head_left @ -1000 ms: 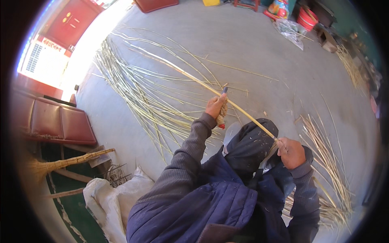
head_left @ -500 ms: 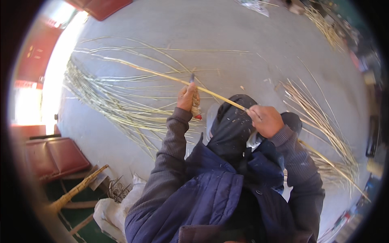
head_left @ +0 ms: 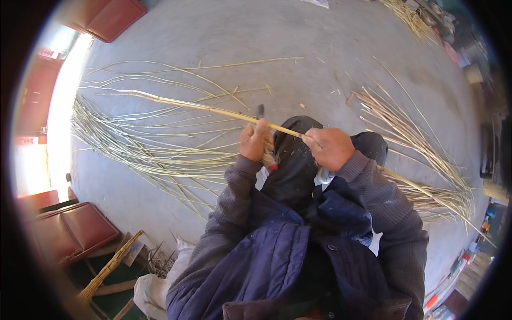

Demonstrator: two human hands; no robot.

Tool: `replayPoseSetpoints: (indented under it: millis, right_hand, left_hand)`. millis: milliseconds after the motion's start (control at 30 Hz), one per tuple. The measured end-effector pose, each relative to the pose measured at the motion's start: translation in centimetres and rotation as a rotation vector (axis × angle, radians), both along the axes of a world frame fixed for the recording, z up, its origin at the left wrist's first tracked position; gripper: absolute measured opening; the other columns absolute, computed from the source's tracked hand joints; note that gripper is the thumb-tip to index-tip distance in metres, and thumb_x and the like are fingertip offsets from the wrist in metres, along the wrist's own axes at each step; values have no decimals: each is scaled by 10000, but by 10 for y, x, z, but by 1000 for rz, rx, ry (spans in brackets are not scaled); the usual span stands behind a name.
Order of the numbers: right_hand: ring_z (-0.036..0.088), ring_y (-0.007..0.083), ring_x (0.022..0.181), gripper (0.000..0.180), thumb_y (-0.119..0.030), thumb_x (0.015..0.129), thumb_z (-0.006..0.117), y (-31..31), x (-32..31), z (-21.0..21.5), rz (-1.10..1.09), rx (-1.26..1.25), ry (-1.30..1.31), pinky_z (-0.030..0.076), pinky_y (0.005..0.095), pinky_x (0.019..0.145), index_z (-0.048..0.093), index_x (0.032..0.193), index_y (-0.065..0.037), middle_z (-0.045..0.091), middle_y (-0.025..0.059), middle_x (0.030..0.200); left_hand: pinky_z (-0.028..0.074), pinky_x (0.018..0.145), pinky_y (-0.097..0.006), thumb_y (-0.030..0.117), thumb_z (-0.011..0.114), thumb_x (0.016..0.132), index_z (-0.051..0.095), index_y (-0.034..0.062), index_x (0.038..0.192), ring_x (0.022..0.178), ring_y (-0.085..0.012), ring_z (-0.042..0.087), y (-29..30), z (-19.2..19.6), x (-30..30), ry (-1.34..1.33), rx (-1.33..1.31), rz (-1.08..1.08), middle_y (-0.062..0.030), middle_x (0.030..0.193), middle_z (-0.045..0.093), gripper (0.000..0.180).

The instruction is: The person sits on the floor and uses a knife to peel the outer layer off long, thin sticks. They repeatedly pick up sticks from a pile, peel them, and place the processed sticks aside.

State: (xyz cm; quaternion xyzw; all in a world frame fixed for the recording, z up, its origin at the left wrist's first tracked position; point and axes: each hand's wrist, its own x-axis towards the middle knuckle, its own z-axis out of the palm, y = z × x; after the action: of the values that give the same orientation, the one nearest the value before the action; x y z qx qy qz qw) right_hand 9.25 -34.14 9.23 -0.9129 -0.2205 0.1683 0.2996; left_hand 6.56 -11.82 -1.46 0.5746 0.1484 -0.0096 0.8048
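Observation:
My left hand (head_left: 253, 142) is closed around a short knife-like tool (head_left: 270, 154), its handle wrapped in pale material with a red end and its dark tip (head_left: 261, 111) pointing away from me. A long, thin yellow cane (head_left: 234, 113) runs crosswise over my lap, passing against the tool at my left thumb. My right hand (head_left: 332, 150) pinches the cane a short way to the right, above my dark-trousered knee. Beyond it, the cane passes beneath my right forearm and out to the lower right. Small pale shavings dot my trousers.
Many thin green canes (head_left: 138, 144) lie fanned on the grey floor at left. A browner bundle (head_left: 421, 138) lies at right. Red padded seats (head_left: 80, 226) stand at left, near a thick bamboo pole (head_left: 112, 265) and a white sack (head_left: 152, 290).
My right hand has moved left, nearer to my left hand. The view has shifted a little, so the floor canes appear further left. Both hands keep their hold.

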Motion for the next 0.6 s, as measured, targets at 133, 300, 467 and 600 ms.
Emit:
replayPoseSetpoints:
  millis: [133, 300, 467, 600]
  right_hand:
    - [625, 433, 727, 306, -338, 1009, 553, 5, 0, 2, 7, -25, -15, 470, 518, 636, 652, 898, -70, 635, 181, 725]
    - [641, 427, 749, 311, -322, 996, 551, 11, -2, 0, 8, -1, -63, 482, 541, 649, 633, 836, -68, 645, 183, 733]
    - [647, 425, 753, 293, -320, 993, 548, 16, -4, 4, 36, -15, -52, 494, 542, 658, 637, 864, -72, 656, 179, 749]
    - [629, 432, 754, 294, -338, 1017, 529, -3, -4, 13, 53, 19, -88, 472, 533, 650, 647, 930, -83, 650, 179, 755]
  left_hand:
    - [431, 481, -258, 381, 584, 1055, 565, 56, 864, 527, -102, 551, -16, 1, -8, -11, -50, -36, -41, 654, 604, 377]
    - [428, 484, -252, 339, 589, 1058, 573, 42, 890, 542, -91, 558, -32, -1, -15, -13, 17, -91, -31, 668, 608, 342]
    - [424, 475, -251, 301, 594, 1057, 579, 45, 894, 537, -92, 555, -57, 18, -25, -72, -41, -84, -26, 664, 605, 303]
    - [423, 474, -250, 305, 596, 1056, 576, 59, 895, 533, -98, 552, -27, 11, -6, 123, 3, -18, -27, 658, 602, 294]
